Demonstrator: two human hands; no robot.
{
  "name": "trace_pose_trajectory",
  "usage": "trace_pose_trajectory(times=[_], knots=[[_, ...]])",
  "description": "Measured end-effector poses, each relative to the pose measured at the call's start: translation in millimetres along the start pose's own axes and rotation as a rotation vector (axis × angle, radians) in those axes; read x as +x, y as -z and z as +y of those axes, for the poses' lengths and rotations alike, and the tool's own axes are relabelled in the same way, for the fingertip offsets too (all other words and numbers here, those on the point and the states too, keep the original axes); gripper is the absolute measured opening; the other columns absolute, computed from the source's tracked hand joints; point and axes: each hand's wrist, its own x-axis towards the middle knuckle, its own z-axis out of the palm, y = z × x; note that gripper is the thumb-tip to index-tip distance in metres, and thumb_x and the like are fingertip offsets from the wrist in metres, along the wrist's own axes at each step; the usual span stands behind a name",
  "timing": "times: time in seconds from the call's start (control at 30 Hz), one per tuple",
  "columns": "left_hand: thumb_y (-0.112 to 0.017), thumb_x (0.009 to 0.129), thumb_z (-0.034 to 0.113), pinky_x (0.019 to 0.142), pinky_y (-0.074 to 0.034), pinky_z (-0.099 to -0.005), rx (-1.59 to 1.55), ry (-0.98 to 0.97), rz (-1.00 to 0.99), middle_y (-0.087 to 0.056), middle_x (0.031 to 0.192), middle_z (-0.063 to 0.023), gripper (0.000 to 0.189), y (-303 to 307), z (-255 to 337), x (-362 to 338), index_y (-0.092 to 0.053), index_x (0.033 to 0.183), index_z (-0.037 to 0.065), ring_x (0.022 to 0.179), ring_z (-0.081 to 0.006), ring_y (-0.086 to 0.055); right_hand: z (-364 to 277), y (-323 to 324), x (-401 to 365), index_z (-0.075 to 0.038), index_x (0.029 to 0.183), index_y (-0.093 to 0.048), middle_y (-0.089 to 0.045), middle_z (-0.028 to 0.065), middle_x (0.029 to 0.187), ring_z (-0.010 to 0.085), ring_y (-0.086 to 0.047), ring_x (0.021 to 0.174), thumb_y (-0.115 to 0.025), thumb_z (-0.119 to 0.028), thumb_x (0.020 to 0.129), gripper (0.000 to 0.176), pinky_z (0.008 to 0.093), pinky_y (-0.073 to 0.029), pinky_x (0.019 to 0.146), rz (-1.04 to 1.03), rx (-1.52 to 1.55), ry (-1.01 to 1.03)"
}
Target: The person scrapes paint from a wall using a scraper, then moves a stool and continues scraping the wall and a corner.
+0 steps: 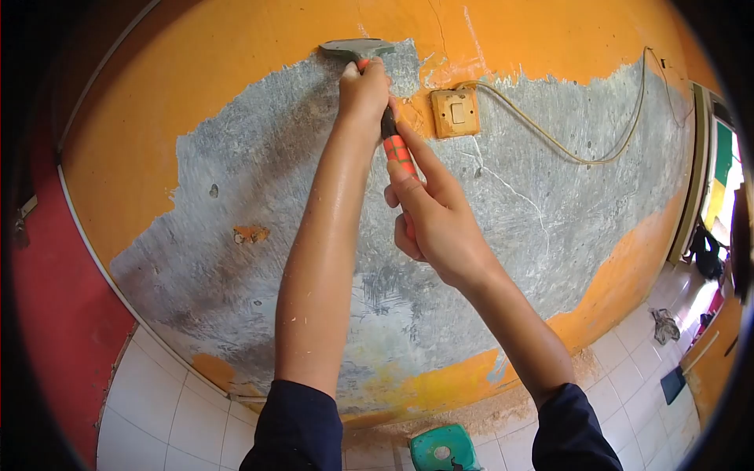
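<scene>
A long-handled scraper (357, 49) has its wide blade against the wall, at the upper edge of the bare grey patch (259, 165), where orange paint (275, 35) begins. My left hand (364, 93) is closed round the handle just below the blade. Lower down, my right hand (430, 208) wraps the red and black grip (399, 153), its fingers partly hidden behind the handle. Right of the handle, a light switch (455, 112) sits in an orange-smeared frame, with a loose cable (542, 132) running from its top to the right.
Below the wall stands a green plastic stool (444, 449) on white floor tiles (196, 408). Crumbled debris lies along the wall's foot. A red surface (63, 314) is at the left. At the right are a door frame (693, 173), a crumpled bag (664, 326) and dark hanging items.
</scene>
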Motion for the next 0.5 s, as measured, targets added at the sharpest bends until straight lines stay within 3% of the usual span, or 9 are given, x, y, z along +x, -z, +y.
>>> trace_pose_trajectory(times=[0.13, 0.27, 0.37, 0.5], knots=[[-0.051, 0.095, 0.025, 0.038, -0.037, -0.0257, -0.070, 0.095, -0.024, -0.047, 0.068, 0.0010, 0.016, -1, -14, -22, -0.045, 0.090, 0.011, 0.045, -0.0074, -0.040, -3, 4, -19, -0.015, 0.151, -0.022, -0.047, 0.0028, 0.080, 0.0046, -0.036, 0.041, -0.047, -0.025, 0.101, 0.056, 0.0218, -0.027, 0.035, -0.009, 0.068, -0.081], [-0.052, 0.095, 0.025, 0.037, -0.036, -0.0243, -0.018, 0.018, -0.018, -0.047, 0.068, 0.0013, 0.016, -4, -4, -2, -0.045, 0.090, 0.012, 0.045, -0.0071, -0.041, -4, 3, -5, -0.015, 0.151, -0.022, -0.047, 0.0030, 0.080, 0.0048, -0.036, 0.042, -0.046, -0.024, 0.101, 0.056, 0.0219, -0.027, 0.035, 0.011, -0.005, -0.019], [-0.052, 0.095, 0.025, 0.037, -0.036, -0.0237, -0.047, 0.073, -0.029, -0.047, 0.068, 0.0014, 0.016, -3, -3, -9, -0.045, 0.090, 0.012, 0.045, -0.0068, -0.041, -7, 2, -6, -0.017, 0.151, -0.022, -0.047, 0.0028, 0.081, 0.0049, -0.036, 0.041, -0.046, -0.023, 0.101, 0.056, 0.0221, -0.027, 0.035, -0.019, 0.100, -0.009], [-0.052, 0.097, 0.027, 0.037, -0.037, -0.0247, -0.109, 0.114, -0.041, -0.045, 0.067, 0.0025, 0.016, -1, -27, -29, -0.043, 0.100, 0.014, 0.045, -0.0069, -0.041, 15, 19, -20, -0.020, 0.151, -0.021, -0.048, 0.0023, 0.080, 0.0049, -0.038, 0.042, -0.046, -0.023, 0.102, 0.056, 0.0224, -0.027, 0.035, -0.006, 0.023, -0.075]])
